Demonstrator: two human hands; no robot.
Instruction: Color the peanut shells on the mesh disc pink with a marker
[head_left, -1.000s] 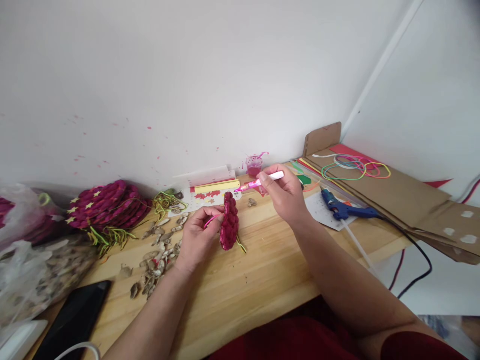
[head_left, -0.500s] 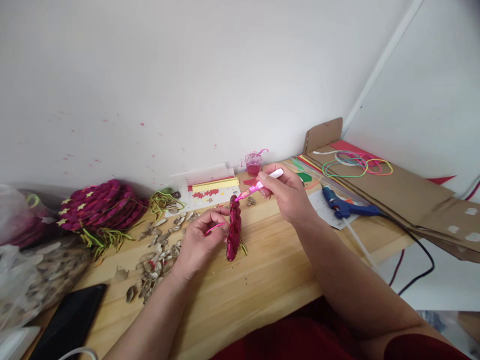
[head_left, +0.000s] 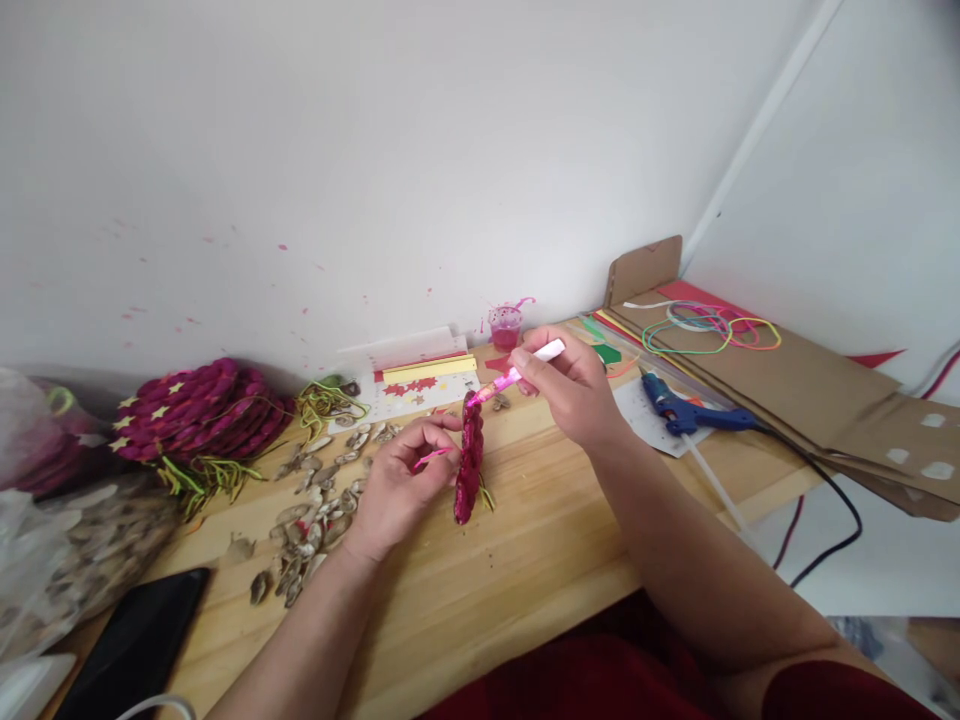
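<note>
My left hand (head_left: 401, 480) grips a magenta-painted, shell-covered disc (head_left: 469, 465), held on edge above the table so that its bumpy rim faces me. A thin pink strip shows by the left fingers. Yellow-green cord ends (head_left: 486, 497) hang out on the disc's right side. In my right hand (head_left: 571, 388), pinched between thumb and fingers, is a paintbrush (head_left: 499, 385) with a white end and pink paint along its length. Its tip touches the top of the disc. Behind the hands stands a clear cup of pink paint (head_left: 505, 328).
Loose shells (head_left: 319, 515) lie left of my left hand. Farther left are stacked magenta discs with yellow stars (head_left: 202, 410), a bag of shells (head_left: 97, 550) and a black phone (head_left: 135, 640). A blue glue gun (head_left: 694, 410) and cardboard (head_left: 810, 370) are on the right.
The brush tip has shifted slightly down and left at the top of the disc. Both hands keep their hold; the whole view has moved a little.
</note>
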